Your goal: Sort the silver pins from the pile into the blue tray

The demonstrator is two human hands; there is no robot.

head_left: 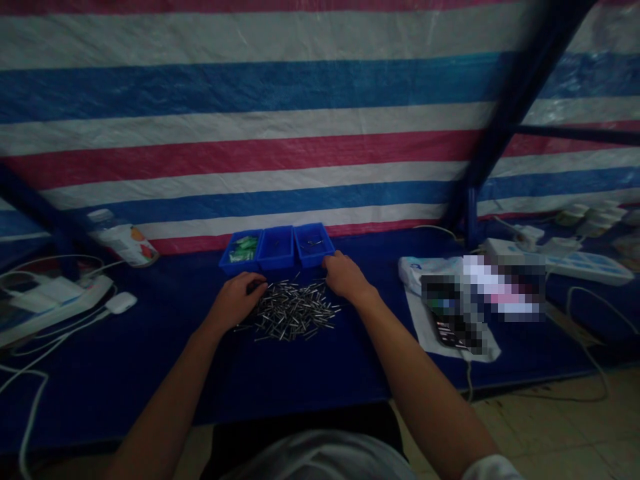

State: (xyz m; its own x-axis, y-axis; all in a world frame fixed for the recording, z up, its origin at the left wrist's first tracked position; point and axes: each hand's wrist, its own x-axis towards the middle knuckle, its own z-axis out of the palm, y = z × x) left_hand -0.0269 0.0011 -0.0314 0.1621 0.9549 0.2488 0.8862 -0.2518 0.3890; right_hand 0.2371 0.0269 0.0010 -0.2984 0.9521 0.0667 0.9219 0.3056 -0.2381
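A loose pile of thin metal pins (295, 312), possibly rivets, lies on the dark blue tabletop. At its left edge is my left hand (236, 300), thumb and fingers curled together at the tips; anything between them is too small to make out. My right hand (345, 276) is closed, fingertips beside the front right corner of the right blue bin (316, 259); what it pinches is hidden. A few thin pieces lie in that bin. Beside it stand the middle blue bin (277, 262) and the left blue bin (239, 269), which contains green and whitish pieces.
On the left are a bottle (125, 240), a power strip (55, 310) and a white charger (121, 303) with cables. To the right, a phone (450, 331) lies on white paper (425, 333), near another power strip (580, 261). Striped sheeting (300, 153) hangs behind the table.
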